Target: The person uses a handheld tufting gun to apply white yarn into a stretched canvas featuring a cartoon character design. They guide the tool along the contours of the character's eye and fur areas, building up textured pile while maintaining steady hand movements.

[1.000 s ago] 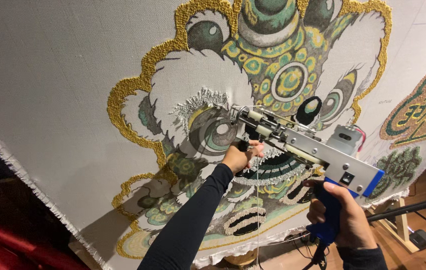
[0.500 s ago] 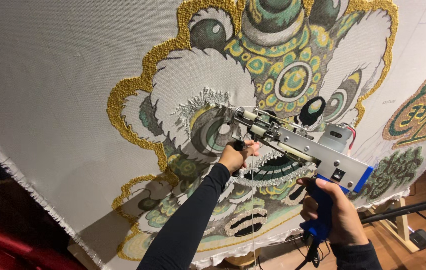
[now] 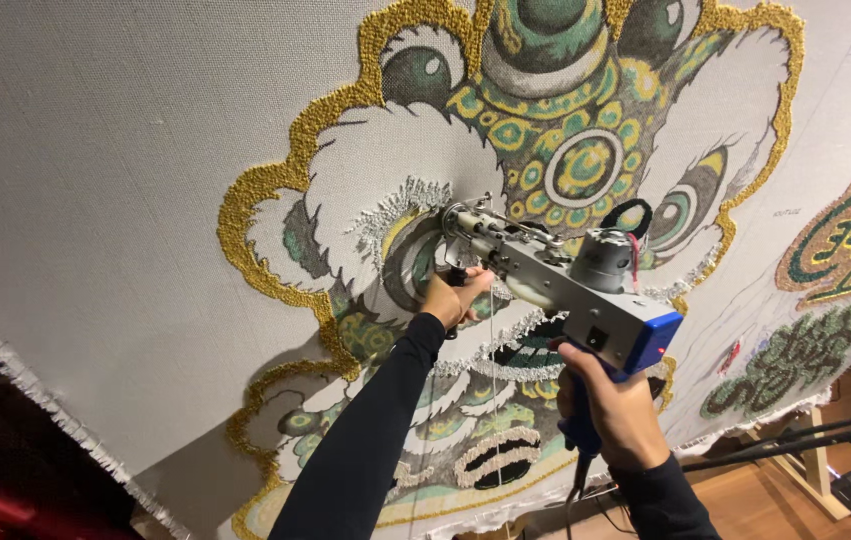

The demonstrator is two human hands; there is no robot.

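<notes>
We are mid-stitch with the tufting gun [image 3: 561, 280], its needle end pressed to the cloth [image 3: 96, 200] near the middle of the stretched sheet, just right of a silver-grey fringe of pile in the lion face [image 3: 546, 150]. Our left hand [image 3: 454, 298] is wrapped tight round the black front handle under the nose of the gun, and our right hand [image 3: 618, 415] is closed round the blue rear grip below the blue-capped body, so both hands are fully clenched on the tool. A thin yarn [image 3: 491, 370] hangs slack from the gun down past the left sleeve.

We judge the step to be filling a small patch by the face's centre; much of the gold outline, green rings and white pile already reads as done, while the lower part toward the bottom edge looks flatter. The next move, as we see it, calls for steady pressure into the cloth and keeping the nose square to it, since a tilt could skip loops or snag the weave.

Toward the right edge sit two oval tufted emblems, the upper emblem [image 3: 850, 240] gold-rimmed with green shapes, the lower emblem [image 3: 786, 360] darker green. A frayed hem runs along the lower left edge
</notes>
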